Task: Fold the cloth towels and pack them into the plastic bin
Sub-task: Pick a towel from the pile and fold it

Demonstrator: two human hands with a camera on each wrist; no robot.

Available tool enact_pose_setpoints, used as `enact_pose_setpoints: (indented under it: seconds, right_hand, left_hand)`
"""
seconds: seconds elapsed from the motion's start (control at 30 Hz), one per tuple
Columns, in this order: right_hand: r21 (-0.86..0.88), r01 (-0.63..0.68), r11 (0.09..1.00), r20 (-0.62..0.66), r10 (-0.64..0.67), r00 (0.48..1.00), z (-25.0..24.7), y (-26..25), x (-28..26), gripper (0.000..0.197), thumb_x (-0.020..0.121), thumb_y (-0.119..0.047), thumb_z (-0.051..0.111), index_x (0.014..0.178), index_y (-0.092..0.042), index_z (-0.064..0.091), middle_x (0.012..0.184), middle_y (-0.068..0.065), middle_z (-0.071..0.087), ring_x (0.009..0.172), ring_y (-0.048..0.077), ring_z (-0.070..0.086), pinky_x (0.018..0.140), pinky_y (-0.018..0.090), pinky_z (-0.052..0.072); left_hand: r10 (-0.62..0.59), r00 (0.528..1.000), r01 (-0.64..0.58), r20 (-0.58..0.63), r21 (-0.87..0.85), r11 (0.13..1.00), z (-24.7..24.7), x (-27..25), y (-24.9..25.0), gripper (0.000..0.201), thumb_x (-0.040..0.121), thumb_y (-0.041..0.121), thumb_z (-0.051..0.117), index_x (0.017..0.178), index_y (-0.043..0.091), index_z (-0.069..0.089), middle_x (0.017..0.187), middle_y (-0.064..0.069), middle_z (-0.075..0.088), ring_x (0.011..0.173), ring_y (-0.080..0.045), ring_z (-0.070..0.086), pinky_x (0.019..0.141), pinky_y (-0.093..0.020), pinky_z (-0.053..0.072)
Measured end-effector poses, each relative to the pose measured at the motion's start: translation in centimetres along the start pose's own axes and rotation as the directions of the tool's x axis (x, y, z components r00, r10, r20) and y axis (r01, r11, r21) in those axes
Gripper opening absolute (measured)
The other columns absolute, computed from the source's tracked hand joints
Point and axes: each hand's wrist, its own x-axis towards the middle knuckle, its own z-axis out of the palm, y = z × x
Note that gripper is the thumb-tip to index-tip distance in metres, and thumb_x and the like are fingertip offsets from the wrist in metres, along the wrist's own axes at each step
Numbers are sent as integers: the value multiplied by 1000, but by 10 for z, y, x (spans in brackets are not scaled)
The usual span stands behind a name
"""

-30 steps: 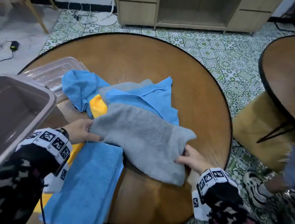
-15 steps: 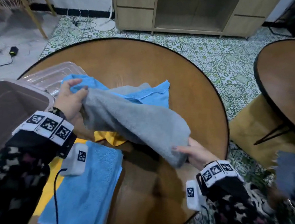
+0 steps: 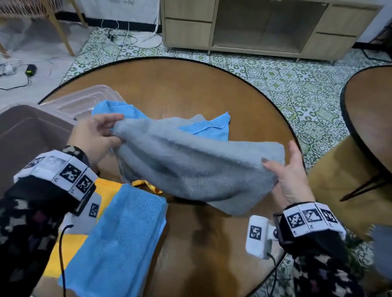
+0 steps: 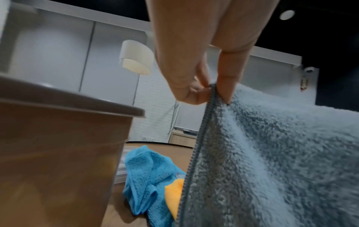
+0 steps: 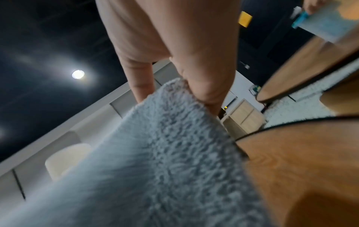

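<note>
A grey towel (image 3: 193, 165) hangs stretched between both hands above the round wooden table (image 3: 197, 91). My left hand (image 3: 98, 134) pinches its left corner; the left wrist view shows thumb and fingers (image 4: 223, 86) clamped on the stitched hem of the grey towel (image 4: 281, 153). My right hand (image 3: 288, 174) pinches the right edge, thumb on top; the right wrist view shows the same hold on the grey towel (image 5: 155, 153). A folded blue towel (image 3: 119, 242) lies over a yellow one (image 3: 107, 188) at the table's near edge. The brown plastic bin (image 3: 4, 149) stands at the left.
A crumpled blue towel (image 3: 207, 127) and a clear plastic lid (image 3: 82, 100) lie behind the grey towel. A second round table (image 3: 385, 127) stands at the right, over a yellow stool (image 3: 328, 184). A wooden cabinet (image 3: 262, 20) lines the far wall. Cables lie on the floor at the left.
Both hands have lifted the grey towel off the pile and drawn it taut in the air. The yellow towel beneath it has come partly into view.
</note>
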Motion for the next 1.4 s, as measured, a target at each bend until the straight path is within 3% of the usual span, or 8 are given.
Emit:
enact_pose_setpoints:
  seconds: [0.17,0.33,0.47,0.6,0.77,0.93,1.1,1.4]
  right_hand:
    - [-327,149,933,-48,-174,984,-9,-5,2,34,79,5,66,86,-28,71,88,5,60,82,24,54,70,36,49]
    - [-266,115,957,-29,-127,991,-4,-10,4,23,80,-1,67,86,-23,67,79,1,62,72,15,56,65,32,46]
    - [-139,72,988,113,-57,992,2,-17,2,45,74,16,59,108,-12,60,83,-1,62,74,5,61,68,17,53]
    - [-428,169,888,122,-129,984,0,-10,-1,69,75,28,49,124,-21,55,97,-7,62,83,7,58,76,18,53]
    - [-649,254,717,89,-261,961,-7,2,9,46,78,11,65,112,-20,65,85,7,66,81,15,60,82,32,53]
    - [-739,263,621,-14,-405,914,-12,0,13,25,83,1,63,101,-16,69,72,-13,60,67,5,56,71,25,50]
    - [-674,230,702,-66,-368,928,-11,-4,17,19,86,-7,64,86,-26,65,76,-7,64,72,14,63,76,43,57]
    - [-770,180,612,-111,-407,907,-9,-1,20,24,89,-21,61,69,-35,58,76,-12,62,76,17,62,76,47,56]
  left_hand:
    - [-14,995,14,-97,6,1000,-23,6,-6,37,80,-13,58,75,24,61,52,15,62,60,0,55,67,-10,48]
    - [-211,951,253,227,-176,951,-13,-10,-6,48,88,-17,33,100,22,58,49,1,58,39,-5,53,38,-13,44]
    - [-233,898,350,374,-285,892,-21,-13,-18,53,86,-17,32,111,17,65,106,-10,69,80,-18,65,58,-24,54]
    - [-155,960,240,231,-406,881,-19,-15,-17,45,85,-15,41,101,17,69,93,2,72,75,-8,67,58,-18,53]
    - [-61,995,26,-79,-385,923,-17,-12,-15,54,85,-12,52,63,31,75,60,13,68,56,2,62,55,-9,50]
    - [71,976,-110,-208,-180,978,-29,-5,-17,41,79,-3,66,71,36,73,65,6,60,63,-6,53,58,-10,46]
    - [155,952,-157,-265,14,987,-34,2,-15,22,77,10,72,91,28,70,69,2,60,72,-19,52,69,-24,46]
    - [185,899,-127,-397,168,978,-24,-2,-14,11,82,14,68,93,17,65,69,10,55,62,0,50,60,-2,41]
